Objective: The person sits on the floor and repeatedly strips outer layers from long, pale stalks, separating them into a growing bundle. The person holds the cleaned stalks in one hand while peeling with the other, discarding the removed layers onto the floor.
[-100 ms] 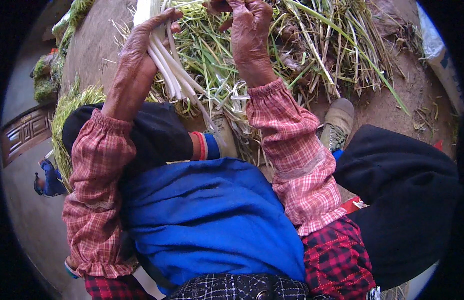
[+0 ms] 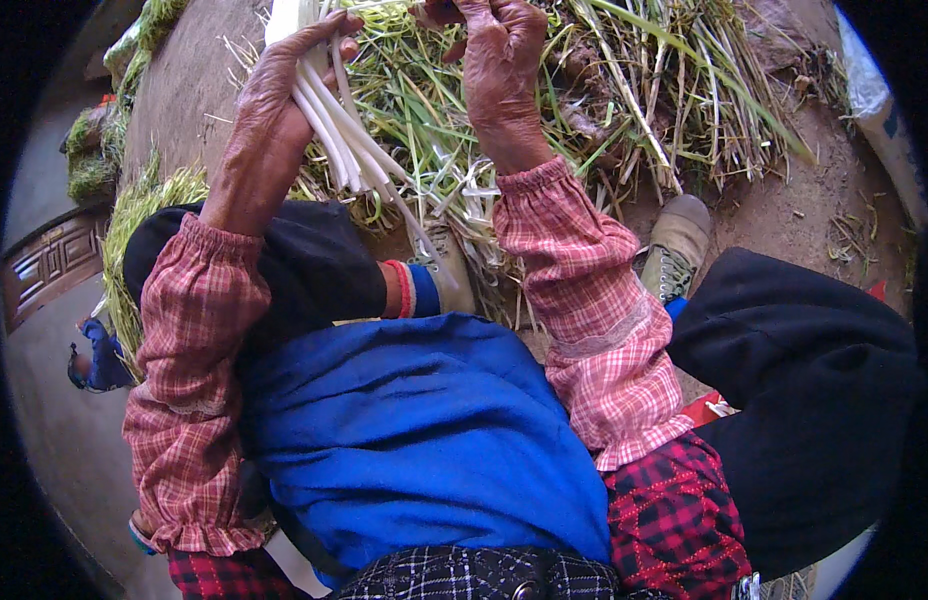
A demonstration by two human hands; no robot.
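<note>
My left hand (image 2: 274, 95) grips a bundle of long white stalks (image 2: 339, 140), which slant down to the right from my palm toward my shoe. Up at the top edge, my right hand (image 2: 499, 60) pinches a thin dark strip; its fingertips are partly cut off by the frame. Both hands hover over a heap of green and pale leafy stalks (image 2: 584, 90) on the dirt ground. My forearms wear pink checked sleeve covers. A blue apron (image 2: 414, 430) covers my lap.
My two tan shoes (image 2: 674, 245) rest on the dirt by the heap. Green bundles (image 2: 134, 215) lie at left beside a carved wooden panel (image 2: 44, 265). A white sack edge (image 2: 874, 95) shows at far right. Black trouser legs flank the apron.
</note>
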